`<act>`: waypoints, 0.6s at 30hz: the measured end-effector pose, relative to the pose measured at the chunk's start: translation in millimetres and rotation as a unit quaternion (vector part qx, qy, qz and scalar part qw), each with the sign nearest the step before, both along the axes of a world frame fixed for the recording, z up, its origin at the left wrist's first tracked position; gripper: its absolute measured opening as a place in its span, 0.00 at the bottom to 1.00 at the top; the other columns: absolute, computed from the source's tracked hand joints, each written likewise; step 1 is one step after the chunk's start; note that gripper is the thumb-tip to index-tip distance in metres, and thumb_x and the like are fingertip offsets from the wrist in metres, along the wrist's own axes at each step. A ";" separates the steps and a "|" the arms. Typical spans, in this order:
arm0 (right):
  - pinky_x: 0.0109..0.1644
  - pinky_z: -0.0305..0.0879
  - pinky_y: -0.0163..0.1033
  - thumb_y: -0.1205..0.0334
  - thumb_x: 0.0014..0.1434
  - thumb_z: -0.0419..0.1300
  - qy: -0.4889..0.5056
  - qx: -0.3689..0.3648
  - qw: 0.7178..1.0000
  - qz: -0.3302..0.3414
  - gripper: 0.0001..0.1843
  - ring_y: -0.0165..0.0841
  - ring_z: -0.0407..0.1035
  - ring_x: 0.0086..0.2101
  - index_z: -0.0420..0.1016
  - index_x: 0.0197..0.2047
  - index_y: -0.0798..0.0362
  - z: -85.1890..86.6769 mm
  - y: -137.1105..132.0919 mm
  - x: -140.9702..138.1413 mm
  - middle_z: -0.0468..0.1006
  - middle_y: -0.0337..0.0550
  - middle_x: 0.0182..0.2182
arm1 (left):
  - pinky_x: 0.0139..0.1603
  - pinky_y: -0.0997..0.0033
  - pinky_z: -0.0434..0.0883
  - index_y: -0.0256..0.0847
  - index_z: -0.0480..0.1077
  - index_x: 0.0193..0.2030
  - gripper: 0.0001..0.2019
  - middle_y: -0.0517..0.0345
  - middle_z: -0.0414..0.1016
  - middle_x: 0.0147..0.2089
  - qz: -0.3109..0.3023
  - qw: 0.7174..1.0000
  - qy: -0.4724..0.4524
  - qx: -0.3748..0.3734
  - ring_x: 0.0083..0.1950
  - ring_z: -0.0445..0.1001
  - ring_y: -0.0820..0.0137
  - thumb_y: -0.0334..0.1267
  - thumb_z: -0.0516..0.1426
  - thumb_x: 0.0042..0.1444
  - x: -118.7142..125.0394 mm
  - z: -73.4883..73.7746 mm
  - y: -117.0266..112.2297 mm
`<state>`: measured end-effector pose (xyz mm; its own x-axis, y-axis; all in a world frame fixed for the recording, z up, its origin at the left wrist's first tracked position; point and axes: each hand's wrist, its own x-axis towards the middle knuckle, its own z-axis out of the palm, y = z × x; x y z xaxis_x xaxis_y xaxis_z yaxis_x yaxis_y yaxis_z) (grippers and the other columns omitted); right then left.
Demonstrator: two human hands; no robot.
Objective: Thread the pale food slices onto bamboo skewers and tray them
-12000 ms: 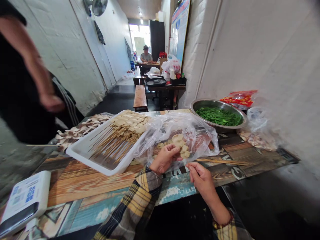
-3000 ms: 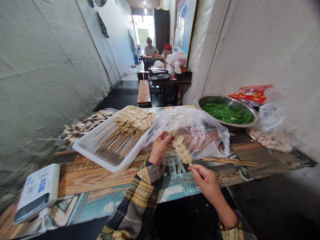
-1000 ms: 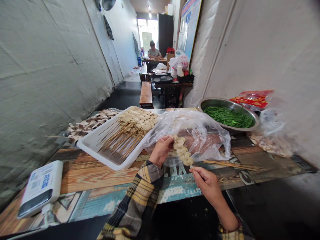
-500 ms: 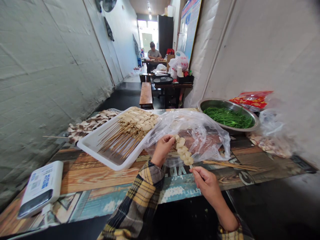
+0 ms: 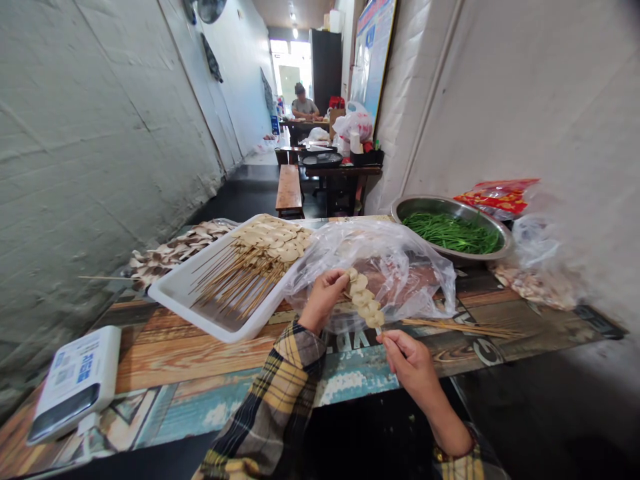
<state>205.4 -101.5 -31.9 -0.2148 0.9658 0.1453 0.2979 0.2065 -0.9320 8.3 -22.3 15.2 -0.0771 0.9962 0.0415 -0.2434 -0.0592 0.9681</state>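
Observation:
A skewer of pale, round slices [image 5: 366, 300] is held up between my two hands, tilted down to the right. My left hand [image 5: 325, 295] pinches its upper end. Lower down, my right hand [image 5: 407, 355] grips the stick just below the slices. Behind the skewer lies a clear plastic bag [image 5: 425, 267] with something pinkish-brown inside. To the left, a white tray [image 5: 175, 300] holds many finished skewers [image 5: 273, 240] of similar pale slices, sticks pointing toward me. Bare bamboo sticks [image 5: 463, 327] lie on the table to the right of my hands.
Sliced mushrooms [image 5: 175, 252] lie left of the tray. A steel bowl [image 5: 507, 250] of green chives stands at the back right, beside a bag of pale pieces [image 5: 540, 283]. A white box-shaped device [image 5: 75, 380] sits front left. Another person [image 5: 304, 103] sits at a far table.
The whole view has shifted slightly, so things appear a little further left. Both hands keep their grip on the skewer, with hardly any other movement.

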 end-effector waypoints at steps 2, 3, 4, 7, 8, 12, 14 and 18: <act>0.24 0.57 0.32 0.51 0.64 0.52 -0.001 0.001 1.000 0.002 0.19 0.28 0.60 0.17 0.76 0.36 0.57 0.9 -0.2 -0.1 0.63 0.31 0.14 | 0.29 0.76 0.60 0.37 0.76 0.30 0.13 0.62 0.69 0.24 0.000 0.999 -0.036 -0.015 0.26 0.62 0.76 0.46 0.64 0.44 0.8 1.0 -0.4; 0.24 0.57 0.32 0.51 0.64 0.52 -0.002 0.002 1.000 0.003 0.19 0.28 0.60 0.17 0.76 0.36 0.57 1.2 -0.2 -0.1 0.63 0.31 0.14 | 0.30 0.76 0.60 0.37 0.76 0.32 0.14 0.62 0.69 0.25 0.002 0.998 -0.052 -0.022 0.27 0.63 0.76 0.46 0.64 0.43 1.1 1.3 -0.5; 0.24 0.57 0.32 0.51 0.64 0.52 -0.003 0.002 1.000 0.003 0.19 0.28 0.60 0.17 0.76 0.36 0.57 1.3 -0.2 -0.2 0.63 0.31 0.14 | 0.30 0.76 0.61 0.37 0.77 0.32 0.14 0.61 0.70 0.25 0.005 0.997 -0.066 -0.026 0.27 0.63 0.76 0.46 0.65 0.42 1.1 1.3 -0.6; 0.24 0.57 0.32 0.51 0.64 0.52 -0.005 0.004 1.000 0.004 0.19 0.28 0.60 0.17 0.76 0.36 0.57 1.0 -0.1 -0.4 0.63 0.31 0.14 | 0.31 0.76 0.62 0.37 0.77 0.31 0.13 0.61 0.72 0.27 0.018 0.996 -0.083 -0.025 0.28 0.65 0.76 0.44 0.66 0.41 0.5 0.4 -0.4; 0.24 0.57 0.32 0.51 0.64 0.52 -0.006 0.005 1.000 0.004 0.19 0.27 0.60 0.17 0.76 0.36 0.57 0.7 -0.1 -0.5 0.63 0.31 0.14 | 0.31 0.75 0.62 0.37 0.77 0.30 0.12 0.60 0.73 0.27 0.024 0.996 -0.082 -0.023 0.28 0.65 0.76 0.43 0.66 0.41 0.3 -0.1 -0.2; 0.24 0.58 0.32 0.51 0.64 0.52 -0.009 0.008 1.000 0.003 0.20 0.28 0.60 0.17 0.76 0.36 0.57 -0.3 0.2 -1.0 0.62 0.31 0.14 | 0.32 0.75 0.63 0.38 0.77 0.29 0.09 0.60 0.75 0.28 0.047 0.996 -0.069 -0.005 0.28 0.66 0.75 0.40 0.65 0.42 -0.1 -1.2 0.6; 0.24 0.58 0.32 0.50 0.64 0.52 -0.008 0.008 1.000 0.003 0.20 0.28 0.61 0.17 0.77 0.36 0.57 -0.6 0.4 -1.3 0.63 0.32 0.14 | 0.33 0.75 0.64 0.38 0.77 0.29 0.08 0.60 0.75 0.28 0.059 0.996 -0.062 0.002 0.29 0.67 0.75 0.39 0.64 0.42 0.2 -1.1 0.7; 0.23 0.59 0.32 0.50 0.63 0.52 -0.012 0.012 1.000 -0.002 0.21 0.28 0.61 0.16 0.78 0.37 0.57 -1.0 0.8 -1.8 0.64 0.32 0.13 | 0.35 0.74 0.64 0.38 0.77 0.29 0.06 0.59 0.76 0.29 0.078 0.996 -0.051 0.004 0.31 0.69 0.74 0.38 0.63 0.44 0.6 -1.9 0.7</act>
